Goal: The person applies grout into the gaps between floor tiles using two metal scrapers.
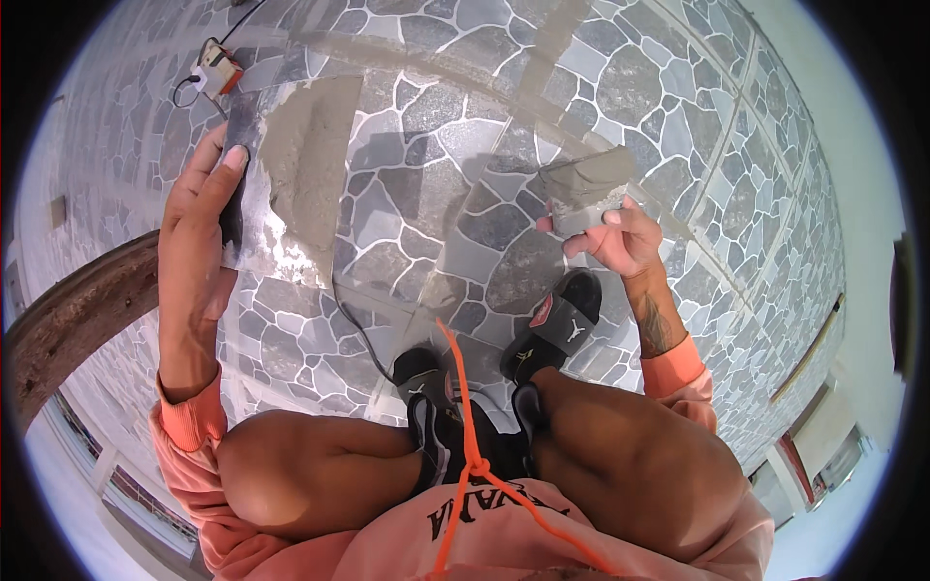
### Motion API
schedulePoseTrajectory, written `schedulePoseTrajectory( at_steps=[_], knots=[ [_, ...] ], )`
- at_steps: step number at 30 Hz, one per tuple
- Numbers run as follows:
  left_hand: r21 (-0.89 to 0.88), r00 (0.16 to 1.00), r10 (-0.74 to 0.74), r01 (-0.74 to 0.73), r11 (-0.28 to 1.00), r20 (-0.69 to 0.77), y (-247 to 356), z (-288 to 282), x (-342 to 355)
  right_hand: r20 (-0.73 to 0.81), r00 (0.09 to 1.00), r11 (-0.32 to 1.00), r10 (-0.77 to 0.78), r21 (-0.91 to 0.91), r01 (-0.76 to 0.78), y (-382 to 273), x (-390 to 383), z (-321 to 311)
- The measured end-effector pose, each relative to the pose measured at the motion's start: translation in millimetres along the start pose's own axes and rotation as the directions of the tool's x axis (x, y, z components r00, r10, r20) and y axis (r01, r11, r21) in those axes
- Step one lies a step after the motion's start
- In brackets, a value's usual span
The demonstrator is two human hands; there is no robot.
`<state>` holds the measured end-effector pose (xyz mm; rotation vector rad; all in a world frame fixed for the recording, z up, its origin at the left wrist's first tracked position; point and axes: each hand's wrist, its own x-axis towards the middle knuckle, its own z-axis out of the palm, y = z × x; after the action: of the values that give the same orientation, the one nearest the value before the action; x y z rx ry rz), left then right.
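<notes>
My left hand (197, 218) grips the dark back edge of a plastering trowel (257, 194) with a wide metal blade. A thick layer of wet grey mortar (308, 160) covers the blade's right half and runs up to its far edge. On the right, my right hand (628, 237) holds a small flat putty knife (581, 215) between thumb and fingers. Grey mortar (586, 176) coats its far end. The two tools are apart, both held above the floor, and the putty knife's handle is hidden in my hand.
The floor (446, 116) has a grey stone pattern with pale joints, and grey mortar bands cross its far part. A white and red power socket (215, 70) with cables lies far left. A curved brown wooden piece (92, 320) is at the left. My sandals (557, 324) rest close in.
</notes>
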<state>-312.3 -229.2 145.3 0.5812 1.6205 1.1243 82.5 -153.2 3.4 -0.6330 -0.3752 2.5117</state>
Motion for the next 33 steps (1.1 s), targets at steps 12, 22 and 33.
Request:
schedulePoseTrajectory(
  at_steps=[12, 22, 33],
  knots=[
    [-0.457, 0.882, -0.278, 0.083, 0.886, -0.38, -179, -31, -169, 0.452, 0.77, 0.892, 0.451, -0.2, -0.405, -9, 116, 22],
    [-0.641, 0.819, -0.411, 0.07, 0.765, -0.401, -245, 37, -223, 0.517, 0.673, 0.842, 0.528, -0.216, -0.495, 14, 121, 50],
    [-0.622, 0.825, -0.283, -0.103, 0.776, -0.489, -218, 61, -225, 0.033, 0.914, 0.21, 0.404, -0.976, -0.058, -39, 71, 5]
  ],
)
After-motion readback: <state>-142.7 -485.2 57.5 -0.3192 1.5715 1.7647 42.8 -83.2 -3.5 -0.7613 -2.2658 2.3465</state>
